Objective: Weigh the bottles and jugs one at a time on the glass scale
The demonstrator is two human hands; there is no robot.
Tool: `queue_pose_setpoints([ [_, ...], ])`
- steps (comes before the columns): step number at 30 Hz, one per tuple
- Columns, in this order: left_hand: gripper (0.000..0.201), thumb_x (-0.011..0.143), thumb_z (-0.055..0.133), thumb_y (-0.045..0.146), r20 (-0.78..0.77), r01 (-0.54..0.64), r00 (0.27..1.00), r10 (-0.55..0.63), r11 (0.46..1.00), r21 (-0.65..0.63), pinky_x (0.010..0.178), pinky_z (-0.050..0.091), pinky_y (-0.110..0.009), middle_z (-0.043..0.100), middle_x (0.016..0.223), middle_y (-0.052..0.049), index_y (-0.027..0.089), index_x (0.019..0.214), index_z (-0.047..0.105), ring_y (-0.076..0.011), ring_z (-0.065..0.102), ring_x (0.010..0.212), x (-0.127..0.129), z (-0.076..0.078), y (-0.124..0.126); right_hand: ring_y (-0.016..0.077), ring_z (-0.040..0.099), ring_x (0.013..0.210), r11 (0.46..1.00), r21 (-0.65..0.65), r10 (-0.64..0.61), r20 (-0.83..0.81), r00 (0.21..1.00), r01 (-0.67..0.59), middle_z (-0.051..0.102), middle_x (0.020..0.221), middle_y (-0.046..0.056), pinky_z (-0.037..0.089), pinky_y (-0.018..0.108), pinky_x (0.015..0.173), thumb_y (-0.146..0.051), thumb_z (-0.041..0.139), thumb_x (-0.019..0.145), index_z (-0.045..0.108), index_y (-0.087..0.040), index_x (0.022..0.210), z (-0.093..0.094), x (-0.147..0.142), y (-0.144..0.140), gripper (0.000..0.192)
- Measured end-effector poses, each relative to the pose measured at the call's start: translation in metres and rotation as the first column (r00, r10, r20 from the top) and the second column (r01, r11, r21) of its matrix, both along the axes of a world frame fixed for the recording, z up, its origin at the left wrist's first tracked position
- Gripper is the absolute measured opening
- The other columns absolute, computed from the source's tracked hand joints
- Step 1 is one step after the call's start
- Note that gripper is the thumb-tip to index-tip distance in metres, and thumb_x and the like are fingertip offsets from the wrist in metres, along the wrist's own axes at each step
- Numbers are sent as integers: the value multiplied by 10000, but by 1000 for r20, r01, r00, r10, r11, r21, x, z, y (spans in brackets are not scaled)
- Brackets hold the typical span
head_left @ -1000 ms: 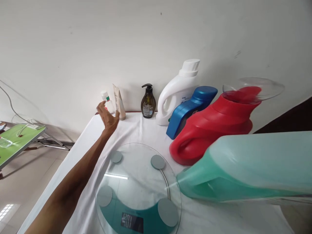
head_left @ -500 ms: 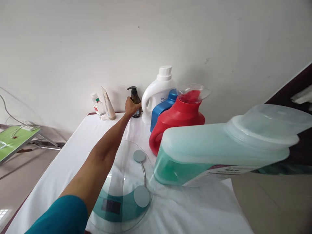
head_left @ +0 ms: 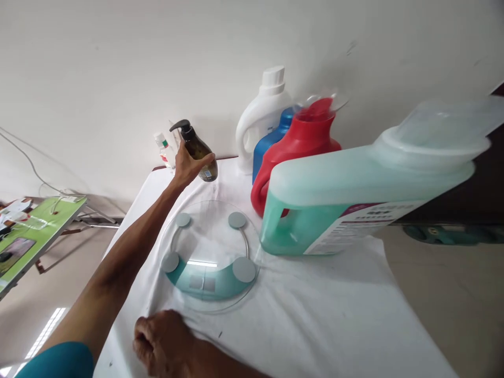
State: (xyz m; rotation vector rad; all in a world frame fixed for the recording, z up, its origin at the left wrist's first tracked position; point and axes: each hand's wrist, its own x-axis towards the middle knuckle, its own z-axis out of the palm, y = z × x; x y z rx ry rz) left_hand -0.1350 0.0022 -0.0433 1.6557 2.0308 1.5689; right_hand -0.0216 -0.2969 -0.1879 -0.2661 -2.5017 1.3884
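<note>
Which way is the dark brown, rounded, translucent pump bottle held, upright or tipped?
Tipped: in the left hand, the bottle leans, its black pump top left of its base.

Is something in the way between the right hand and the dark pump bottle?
Yes, the round glass scale lies on the cloth between the right hand and the pump bottle, which the left hand holds.

Green table (head_left: 50, 223) with pale cable (head_left: 30, 161)

The pump bottle (head_left: 197, 149) is dark brown, the jug (head_left: 296, 147) red, the tablecloth (head_left: 315, 310) white.
</note>
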Motion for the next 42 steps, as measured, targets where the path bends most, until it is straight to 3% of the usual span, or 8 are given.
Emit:
queue_pose_setpoints([
  [5, 565, 684, 954, 390, -30, 185, 982, -188, 979, -84, 795, 618, -386, 716, 980, -32, 208, 1071, 584, -234, 717, 909, 10, 14, -93, 128, 586, 650, 984, -180, 13, 10, 1000, -11, 683, 733, -17, 366, 232, 612, -189, 668, 901, 524, -220, 770, 18, 17, 9, 197],
  [12, 558, 685, 951, 396, -24, 208, 977, -214, 968, -143, 669, 571, -325, 672, 878, 17, 226, 1039, 555, -178, 665, 784, 25, -14, -162, 125, 536, 636, 972, -234, -24, -31, 999, 16, 631, 701, -38, 400, 248, 665, -135, 678, 911, 588, -211, 789, 23, 21, 10, 169],
  [20, 685, 669, 996, 499, -42, 184, 981, -188, 980, -75, 817, 588, -439, 662, 967, -15, 260, 1136, 556, -258, 684, 958, 33, -31, -177, 140, 578, 660, 974, -227, -18, -69, 997, 2, 653, 722, -21, 413, 264, 679, -141, 666, 958, 615, -204, 819, 21, 20, 9, 161],
  [25, 710, 786, 835, 724, 21, 288, 958, -287, 957, -26, 1005, 561, -478, 707, 1244, -95, 264, 1254, 561, -299, 678, 1182, 18, -33, -185, 140, 577, 668, 979, -205, -17, -68, 998, 3, 639, 711, -28, 417, 264, 696, -132, 672, 955, 603, -206, 818, 21, 20, 10, 171],
  [29, 558, 1004, 480, 759, 139, 90, 986, -94, 995, 33, 993, 567, -427, 718, 1248, -110, 248, 1195, 599, -253, 707, 1150, -20, -56, -196, 122, 536, 631, 975, -220, -14, -92, 996, -7, 583, 666, -52, 405, 253, 689, -132, 681, 949, 536, -216, 772, 21, 19, 10, 244],
  [33, 500, 1039, 446, 695, 238, -127, 961, 139, 990, -65, 905, 590, -386, 732, 1146, -112, 224, 1082, 605, -222, 730, 1009, -55, -98, -203, 106, 432, 578, 981, -192, -26, -106, 994, 5, 492, 630, -75, 355, 251, 642, -100, 672, 923, 442, -231, 737, 21, 19, 9, 324],
  [37, 494, 1040, 446, 686, 290, -170, 936, 200, 977, -127, 855, 590, -368, 738, 1106, -107, 220, 1064, 608, -205, 730, 910, -69, -123, -204, 105, 359, 568, 992, -127, -27, -109, 994, 13, 430, 623, -83, 306, 258, 614, -76, 652, 895, 384, -243, 734, 17, 19, 8, 354],
  [42, 471, 1036, 492, 664, 278, -122, 947, 163, 979, -161, 881, 584, -380, 755, 1089, -110, 216, 1047, 637, -218, 733, 926, -72, -123, -202, 110, 338, 570, 995, -97, -33, -110, 993, 22, 400, 626, -81, 292, 263, 610, -90, 628, 903, 368, -249, 743, 12, 19, 7, 345],
])
